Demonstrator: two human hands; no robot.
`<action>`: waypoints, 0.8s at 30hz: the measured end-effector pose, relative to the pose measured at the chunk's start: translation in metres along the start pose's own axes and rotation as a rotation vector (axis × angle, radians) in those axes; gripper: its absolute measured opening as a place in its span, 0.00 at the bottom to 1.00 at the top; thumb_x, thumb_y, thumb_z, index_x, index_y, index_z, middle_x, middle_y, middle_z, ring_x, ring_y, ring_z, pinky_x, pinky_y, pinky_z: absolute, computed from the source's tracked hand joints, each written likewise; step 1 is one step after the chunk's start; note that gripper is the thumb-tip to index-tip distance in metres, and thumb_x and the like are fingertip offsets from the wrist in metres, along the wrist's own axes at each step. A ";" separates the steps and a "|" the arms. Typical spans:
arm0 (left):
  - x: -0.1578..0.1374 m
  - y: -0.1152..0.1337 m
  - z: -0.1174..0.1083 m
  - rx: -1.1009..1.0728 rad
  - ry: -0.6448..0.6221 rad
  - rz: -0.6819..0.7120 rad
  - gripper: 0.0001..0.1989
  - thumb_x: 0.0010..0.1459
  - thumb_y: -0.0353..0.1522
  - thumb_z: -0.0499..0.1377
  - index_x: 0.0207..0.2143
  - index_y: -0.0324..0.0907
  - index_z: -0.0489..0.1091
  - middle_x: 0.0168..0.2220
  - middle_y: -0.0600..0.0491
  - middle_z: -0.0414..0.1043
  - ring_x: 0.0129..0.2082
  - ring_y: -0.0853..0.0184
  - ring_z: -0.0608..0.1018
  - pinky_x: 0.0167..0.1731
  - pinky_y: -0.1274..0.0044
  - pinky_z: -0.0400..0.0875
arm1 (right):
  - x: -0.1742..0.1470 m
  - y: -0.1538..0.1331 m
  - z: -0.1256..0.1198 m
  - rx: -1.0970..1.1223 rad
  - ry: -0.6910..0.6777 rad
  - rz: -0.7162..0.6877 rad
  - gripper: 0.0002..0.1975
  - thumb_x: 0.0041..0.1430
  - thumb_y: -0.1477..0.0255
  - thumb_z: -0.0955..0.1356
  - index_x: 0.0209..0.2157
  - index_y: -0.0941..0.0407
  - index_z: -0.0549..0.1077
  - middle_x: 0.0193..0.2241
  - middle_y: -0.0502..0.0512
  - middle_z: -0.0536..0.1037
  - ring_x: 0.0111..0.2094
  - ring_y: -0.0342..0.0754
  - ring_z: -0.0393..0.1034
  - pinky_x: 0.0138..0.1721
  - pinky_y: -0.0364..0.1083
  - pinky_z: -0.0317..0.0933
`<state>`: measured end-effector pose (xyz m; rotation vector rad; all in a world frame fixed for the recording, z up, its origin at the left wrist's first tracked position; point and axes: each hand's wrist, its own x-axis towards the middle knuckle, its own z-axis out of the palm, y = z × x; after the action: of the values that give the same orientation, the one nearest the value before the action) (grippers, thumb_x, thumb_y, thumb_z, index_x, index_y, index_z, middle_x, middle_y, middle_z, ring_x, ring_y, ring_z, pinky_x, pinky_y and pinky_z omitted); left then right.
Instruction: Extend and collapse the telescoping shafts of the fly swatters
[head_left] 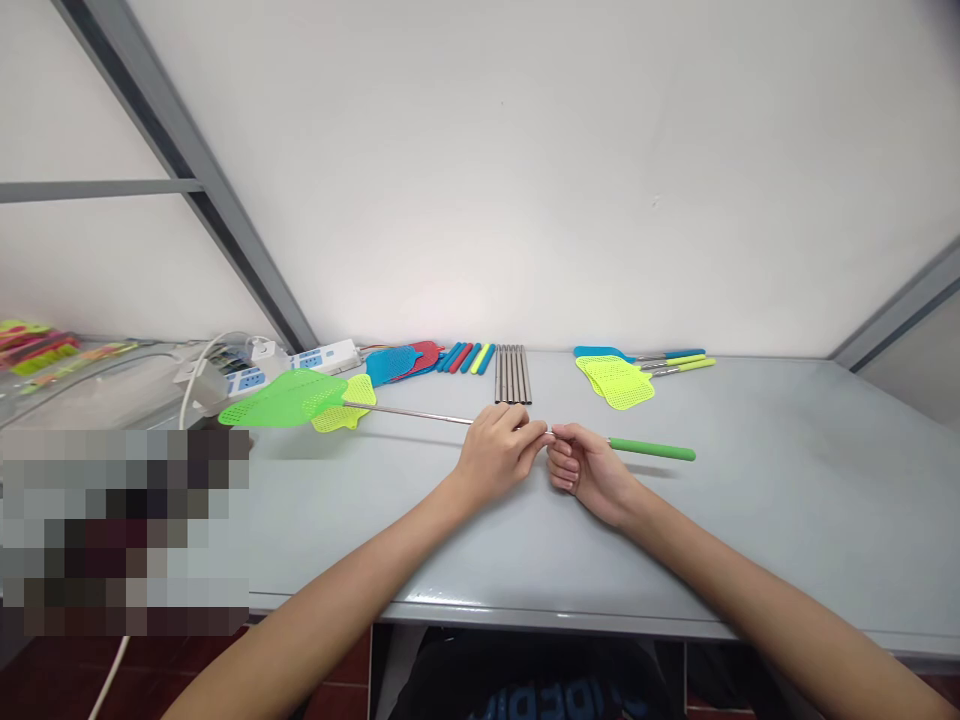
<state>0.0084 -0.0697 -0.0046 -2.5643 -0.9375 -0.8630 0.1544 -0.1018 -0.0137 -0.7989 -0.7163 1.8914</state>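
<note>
left hand (495, 452) and right hand (585, 468) each pinch the rod of 1 green swatter (289, 400) held just over the surface (787, 480) | at wall: about 6 metal rods (512, 374), 5 coloured grips (466, 357), 2 loose heads (405, 361), about 3 finished swatters (616, 378) | right half and near edge open

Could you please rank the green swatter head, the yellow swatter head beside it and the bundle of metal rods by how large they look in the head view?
1. green swatter head, clearly largest, though nearer the camera.
2 and 3. yellow swatter head and bundle of metal rods look alike; the yellow head is partly hidden, so no ranking.
</note>
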 end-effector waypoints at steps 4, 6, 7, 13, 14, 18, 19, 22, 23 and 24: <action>0.000 0.000 0.000 0.000 -0.003 -0.015 0.12 0.56 0.36 0.47 0.29 0.43 0.67 0.25 0.53 0.62 0.26 0.69 0.62 0.28 0.76 0.54 | 0.000 -0.001 0.000 0.019 0.013 0.023 0.17 0.49 0.66 0.63 0.15 0.57 0.52 0.10 0.42 0.50 0.13 0.37 0.42 0.16 0.40 0.42; 0.000 0.000 0.000 -0.003 -0.011 -0.018 0.12 0.57 0.36 0.47 0.28 0.42 0.67 0.25 0.53 0.62 0.27 0.69 0.63 0.29 0.76 0.54 | 0.000 -0.001 0.000 0.022 0.020 0.029 0.17 0.48 0.66 0.63 0.15 0.57 0.51 0.10 0.43 0.51 0.13 0.37 0.42 0.16 0.40 0.42; 0.000 0.000 0.000 -0.005 -0.014 -0.020 0.12 0.57 0.36 0.47 0.28 0.42 0.67 0.25 0.53 0.62 0.27 0.69 0.63 0.29 0.76 0.54 | 0.000 -0.001 -0.001 0.023 0.023 0.029 0.18 0.48 0.66 0.63 0.14 0.57 0.51 0.10 0.43 0.51 0.13 0.37 0.42 0.16 0.40 0.42; -0.001 0.002 0.001 -0.016 -0.017 -0.053 0.12 0.57 0.36 0.46 0.29 0.42 0.67 0.26 0.53 0.63 0.27 0.69 0.63 0.29 0.75 0.54 | 0.001 -0.001 0.000 0.048 0.042 0.026 0.18 0.48 0.66 0.63 0.13 0.56 0.52 0.09 0.43 0.50 0.13 0.37 0.42 0.16 0.41 0.42; -0.001 0.003 0.002 -0.019 -0.018 -0.056 0.12 0.57 0.36 0.46 0.30 0.42 0.67 0.26 0.53 0.63 0.27 0.69 0.63 0.29 0.75 0.54 | 0.001 -0.001 0.000 0.056 0.046 0.023 0.17 0.48 0.67 0.63 0.13 0.56 0.52 0.09 0.43 0.50 0.13 0.37 0.42 0.16 0.41 0.42; -0.002 0.004 0.001 -0.033 -0.026 -0.066 0.11 0.56 0.36 0.47 0.31 0.42 0.67 0.27 0.53 0.64 0.28 0.69 0.63 0.30 0.75 0.55 | 0.001 -0.002 0.000 0.066 0.056 0.012 0.18 0.48 0.67 0.63 0.13 0.56 0.52 0.10 0.43 0.50 0.13 0.37 0.42 0.16 0.41 0.42; -0.001 0.004 0.001 -0.035 -0.028 -0.068 0.11 0.56 0.36 0.47 0.31 0.42 0.67 0.27 0.53 0.64 0.28 0.69 0.64 0.30 0.75 0.55 | 0.001 -0.002 0.000 0.063 0.057 0.010 0.18 0.48 0.67 0.63 0.13 0.56 0.52 0.10 0.43 0.50 0.13 0.37 0.42 0.16 0.41 0.42; -0.001 0.005 0.000 -0.034 -0.034 -0.074 0.11 0.56 0.36 0.47 0.31 0.42 0.67 0.27 0.53 0.64 0.28 0.68 0.63 0.30 0.75 0.56 | 0.001 -0.002 -0.001 0.057 0.054 0.013 0.18 0.48 0.67 0.63 0.13 0.56 0.51 0.10 0.43 0.50 0.13 0.37 0.42 0.16 0.41 0.42; -0.001 0.005 0.000 -0.034 -0.037 -0.075 0.11 0.56 0.36 0.47 0.31 0.42 0.67 0.27 0.52 0.64 0.28 0.68 0.63 0.30 0.75 0.56 | 0.001 -0.002 -0.001 0.057 0.053 0.015 0.18 0.48 0.67 0.63 0.13 0.56 0.51 0.10 0.43 0.50 0.13 0.37 0.42 0.16 0.41 0.42; -0.001 0.005 -0.001 -0.034 -0.040 -0.077 0.11 0.56 0.36 0.47 0.31 0.42 0.67 0.27 0.52 0.64 0.28 0.68 0.63 0.30 0.75 0.56 | 0.001 -0.002 -0.001 0.057 0.053 0.017 0.18 0.48 0.67 0.63 0.13 0.56 0.52 0.10 0.43 0.50 0.13 0.37 0.42 0.16 0.41 0.42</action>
<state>0.0103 -0.0740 -0.0052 -2.5985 -1.0486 -0.8586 0.1558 -0.0999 -0.0135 -0.8183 -0.6220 1.8902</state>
